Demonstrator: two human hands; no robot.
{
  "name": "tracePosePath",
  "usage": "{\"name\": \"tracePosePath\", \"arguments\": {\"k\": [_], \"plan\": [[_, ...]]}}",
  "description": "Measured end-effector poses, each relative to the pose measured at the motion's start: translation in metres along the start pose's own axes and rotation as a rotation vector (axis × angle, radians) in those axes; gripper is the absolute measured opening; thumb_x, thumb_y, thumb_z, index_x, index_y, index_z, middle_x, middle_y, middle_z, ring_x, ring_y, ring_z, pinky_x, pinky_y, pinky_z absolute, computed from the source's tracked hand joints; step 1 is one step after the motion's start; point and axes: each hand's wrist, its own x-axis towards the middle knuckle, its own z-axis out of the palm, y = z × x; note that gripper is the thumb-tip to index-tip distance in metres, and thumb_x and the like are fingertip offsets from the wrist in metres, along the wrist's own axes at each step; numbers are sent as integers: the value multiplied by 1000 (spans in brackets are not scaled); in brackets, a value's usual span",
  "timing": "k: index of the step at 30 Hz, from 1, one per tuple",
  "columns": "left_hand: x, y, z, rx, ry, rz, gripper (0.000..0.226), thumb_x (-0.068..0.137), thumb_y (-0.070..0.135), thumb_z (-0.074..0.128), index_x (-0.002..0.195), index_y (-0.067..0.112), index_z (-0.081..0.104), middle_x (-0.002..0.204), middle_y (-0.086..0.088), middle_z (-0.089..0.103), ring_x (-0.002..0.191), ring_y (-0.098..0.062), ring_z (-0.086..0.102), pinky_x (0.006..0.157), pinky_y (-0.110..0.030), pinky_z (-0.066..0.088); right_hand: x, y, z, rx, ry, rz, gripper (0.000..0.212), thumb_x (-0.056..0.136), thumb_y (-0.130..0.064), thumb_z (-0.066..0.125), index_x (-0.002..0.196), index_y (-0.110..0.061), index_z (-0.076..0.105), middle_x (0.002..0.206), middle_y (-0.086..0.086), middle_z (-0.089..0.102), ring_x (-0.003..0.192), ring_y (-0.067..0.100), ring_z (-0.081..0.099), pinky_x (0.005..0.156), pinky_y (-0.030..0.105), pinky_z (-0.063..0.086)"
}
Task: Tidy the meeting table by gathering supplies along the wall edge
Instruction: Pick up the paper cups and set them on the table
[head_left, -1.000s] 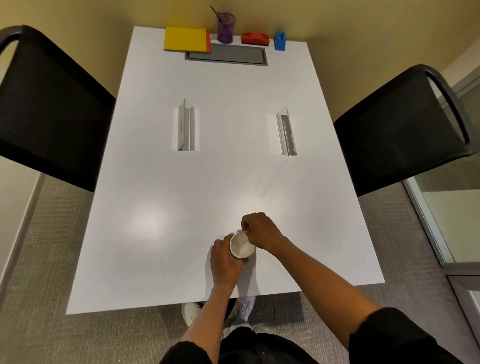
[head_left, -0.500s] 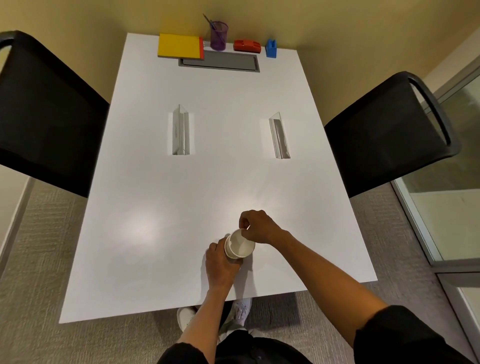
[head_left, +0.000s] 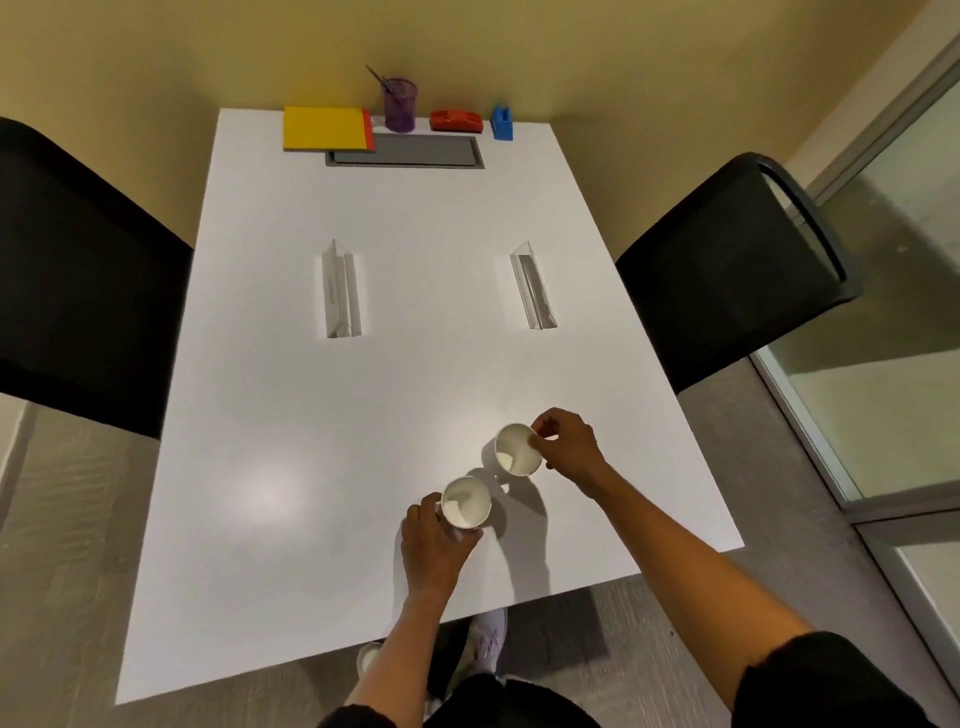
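Now 2 white paper cups sit apart near the white tabletop (head_left: 291, 415) front edge: left hand (head_left: 434, 545) wraps one cup (head_left: 466, 503), right hand (head_left: 569, 449) pinches the other (head_left: 514, 449); the wall edge lies straight ahead, well apart.

1. I can read no text, label, brand, number or sign anywhere in this view.
2. The left clear sign holder (head_left: 341, 291) on the table shows a faint grey streak that may be print, but it is too small and blurred for me to make out.
3. The yellow pad (head_left: 324, 128) and the red stapler (head_left: 456, 120) show me plain colour only.
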Motion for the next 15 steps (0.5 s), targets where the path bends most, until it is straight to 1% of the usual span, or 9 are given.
{"name": "tracePosePath", "arguments": {"k": [1,3,6,9,12,15], "plan": [[-1,-2,-1,2,-19,6,76,53,47,86,115,17,54,104,-4,62,96,-25,59,80,-40,53,-2,8,0,0,26,27,6,81,-11,64,87,-10,63,89,2,67,83,15,62,72,34,53],[-1,-6,-4,13,-53,14,77,55,48,85,118,21,52,105,-2,60,97,-22,57,82,-40,53,-8,25,1,2,49,82,7,81,-11,63,88,-10,63,90,3,67,82,18,62,72,35,53],[-1,-11,-9,23,-95,23,78,53,55,81,119,26,50,106,3,59,96,-18,57,81,-40,54,-18,46,9,0,57,163,6,82,-11,63,88,-13,62,90,4,66,80,20,61,71,37,54],[3,-14,-12,53,-133,34,79,52,61,76,119,29,48,109,6,57,96,-16,55,81,-38,53,-24,60,20,-20,55,217,8,83,-14,62,91,-14,62,91,2,64,84,20,61,74,37,54],[6,-15,-17,75,-178,54,80,52,58,77,120,27,48,108,5,57,96,-17,54,81,-38,53,-29,65,28,-16,63,233,11,84,-14,61,96,-12,63,93,1,64,88,19,60,78,34,52],[9,-20,-23,79,-204,73,79,53,52,79,121,26,49,108,5,56,98,-18,53,81,-38,52,-32,61,36,13,28,221,16,87,-16,60,102,-12,63,97,2,64,88,16,60,77,29,51]]}}
